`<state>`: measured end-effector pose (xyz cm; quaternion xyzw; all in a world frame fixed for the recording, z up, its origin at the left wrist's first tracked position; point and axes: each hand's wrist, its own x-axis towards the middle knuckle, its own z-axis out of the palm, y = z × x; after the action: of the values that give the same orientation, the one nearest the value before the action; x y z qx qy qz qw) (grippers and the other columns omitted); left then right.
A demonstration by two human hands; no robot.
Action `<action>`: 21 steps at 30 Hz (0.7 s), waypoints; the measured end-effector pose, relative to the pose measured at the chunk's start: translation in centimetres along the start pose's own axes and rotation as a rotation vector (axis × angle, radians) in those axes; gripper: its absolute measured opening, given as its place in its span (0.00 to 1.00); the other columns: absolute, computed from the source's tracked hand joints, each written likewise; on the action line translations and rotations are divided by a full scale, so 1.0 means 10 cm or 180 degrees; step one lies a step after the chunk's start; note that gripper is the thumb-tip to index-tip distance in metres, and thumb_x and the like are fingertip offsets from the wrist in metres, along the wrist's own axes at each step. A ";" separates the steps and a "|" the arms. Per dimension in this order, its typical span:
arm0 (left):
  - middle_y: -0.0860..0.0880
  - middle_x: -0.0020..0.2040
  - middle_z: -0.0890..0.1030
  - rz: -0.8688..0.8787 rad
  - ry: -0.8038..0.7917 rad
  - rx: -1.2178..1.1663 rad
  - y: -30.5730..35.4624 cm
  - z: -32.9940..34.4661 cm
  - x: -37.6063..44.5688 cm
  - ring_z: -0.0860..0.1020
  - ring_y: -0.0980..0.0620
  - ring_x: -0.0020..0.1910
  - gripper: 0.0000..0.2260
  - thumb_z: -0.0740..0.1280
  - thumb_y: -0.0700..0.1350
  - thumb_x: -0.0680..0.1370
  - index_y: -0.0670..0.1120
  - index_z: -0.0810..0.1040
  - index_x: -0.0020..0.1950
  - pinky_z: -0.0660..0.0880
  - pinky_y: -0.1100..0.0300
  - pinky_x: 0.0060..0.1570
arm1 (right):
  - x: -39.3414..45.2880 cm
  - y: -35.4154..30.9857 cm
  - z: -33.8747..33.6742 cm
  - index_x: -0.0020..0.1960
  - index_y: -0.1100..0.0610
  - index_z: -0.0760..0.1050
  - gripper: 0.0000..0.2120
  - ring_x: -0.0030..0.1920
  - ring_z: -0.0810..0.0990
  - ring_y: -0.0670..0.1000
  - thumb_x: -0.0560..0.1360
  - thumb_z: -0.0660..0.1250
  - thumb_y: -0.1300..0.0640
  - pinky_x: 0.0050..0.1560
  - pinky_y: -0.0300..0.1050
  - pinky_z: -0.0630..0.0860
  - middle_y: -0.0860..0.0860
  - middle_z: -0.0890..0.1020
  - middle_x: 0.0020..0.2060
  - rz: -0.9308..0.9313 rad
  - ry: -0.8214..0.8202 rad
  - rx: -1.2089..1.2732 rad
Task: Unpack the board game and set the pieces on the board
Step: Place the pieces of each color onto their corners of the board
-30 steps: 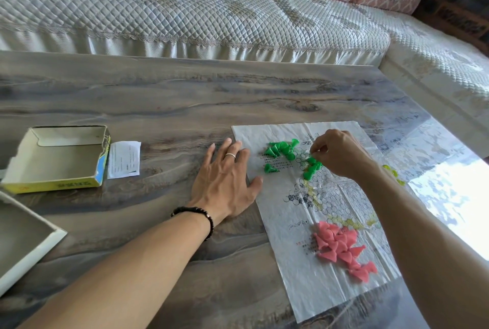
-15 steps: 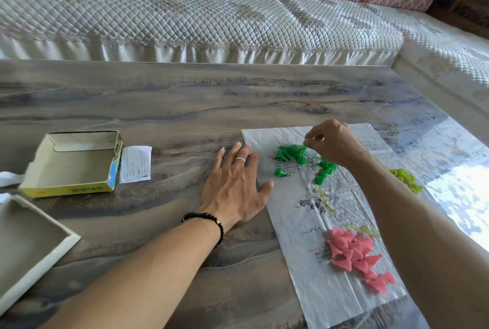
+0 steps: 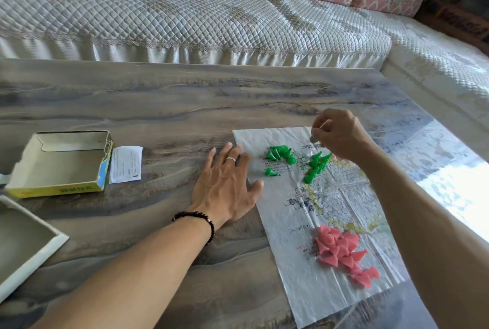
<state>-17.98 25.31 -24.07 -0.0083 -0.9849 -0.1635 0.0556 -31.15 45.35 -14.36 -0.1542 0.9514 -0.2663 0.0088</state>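
Observation:
A thin paper game board (image 3: 288, 238) with a hexagon pattern lies on the table at the right. On its far part lie green cone pieces in two loose groups (image 3: 280, 154), (image 3: 316, 167), with one single green cone (image 3: 270, 172) beside them. A heap of pink cone pieces (image 3: 341, 249) covers its near part. My left hand (image 3: 227, 185) lies flat, fingers spread, its fingertips and thumb on the board's left edge. My right hand (image 3: 338, 135) hovers over the board's far edge, fingers curled, pinching something small and pale that I cannot make out.
An open yellow-sided box tray (image 3: 57, 189) sits at the left with a printed paper slip (image 3: 125, 160) beside it. A second box half (image 3: 34, 257) is at the near left corner. A quilted sofa (image 3: 185, 11) runs behind the table and along its right side.
My right hand has lifted from the green pieces and moved toward the board's far edge. My left hand stays flat on the board's edge. The camera has shifted slightly.

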 end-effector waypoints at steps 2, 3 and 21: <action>0.46 0.78 0.58 -0.0012 -0.0015 0.0009 0.00 0.00 0.00 0.50 0.47 0.78 0.29 0.52 0.62 0.79 0.47 0.60 0.75 0.47 0.46 0.76 | -0.08 0.02 -0.03 0.49 0.59 0.74 0.05 0.26 0.76 0.44 0.74 0.68 0.65 0.24 0.34 0.72 0.54 0.83 0.35 0.0027 -0.0075 -0.0007; 0.46 0.78 0.58 -0.0017 -0.0027 0.0014 0.00 0.00 0.00 0.50 0.47 0.79 0.29 0.52 0.62 0.79 0.47 0.59 0.75 0.46 0.46 0.76 | -0.12 0.04 -0.03 0.51 0.59 0.72 0.08 0.26 0.76 0.45 0.73 0.69 0.64 0.25 0.35 0.71 0.54 0.82 0.35 0.0054 -0.0074 0.0016; 0.46 0.79 0.58 -0.0002 0.0001 0.0009 0.01 0.00 0.01 0.51 0.46 0.78 0.29 0.52 0.63 0.79 0.47 0.59 0.75 0.47 0.46 0.77 | -0.23 0.00 -0.04 0.43 0.59 0.82 0.04 0.32 0.77 0.40 0.72 0.70 0.66 0.30 0.23 0.71 0.48 0.82 0.36 -0.0191 -0.0545 -0.0976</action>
<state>-18.07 25.36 -24.02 -0.0079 -0.9852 -0.1621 0.0557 -29.05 46.27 -14.18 -0.2042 0.9716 -0.1041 0.0582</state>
